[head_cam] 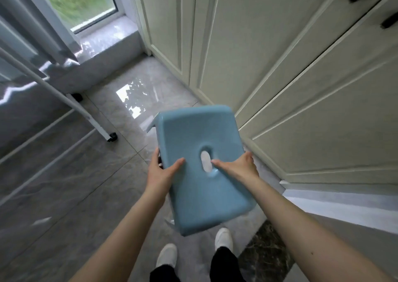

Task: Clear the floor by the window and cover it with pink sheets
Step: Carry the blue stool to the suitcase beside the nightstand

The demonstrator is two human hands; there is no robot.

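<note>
Both hands held a blue plastic stool (200, 165) up off the grey tiled floor (81, 174), seat facing the camera and tilted. The left hand (160, 174) gripped the stool's left edge: its thumb lay flat on the seat, and the other fingers curled round the rim and out of sight beneath. The right hand (241, 167) gripped the opposite edge, thumb stretched across the seat with its tip at the oval hand-hole in the middle of the stool, the remaining fingers wrapped under the right rim. So the seat sat between the two thumbs, which pointed toward each other across it.

Below the stool stood the person's two white shoes (224, 238). To the right of the stool ran pale panelled cupboard doors (280, 66). Beyond the stool lay the window (79, 1) with its marble sill, and to the stool's left stood a white wheeled rack leg (90, 115).
</note>
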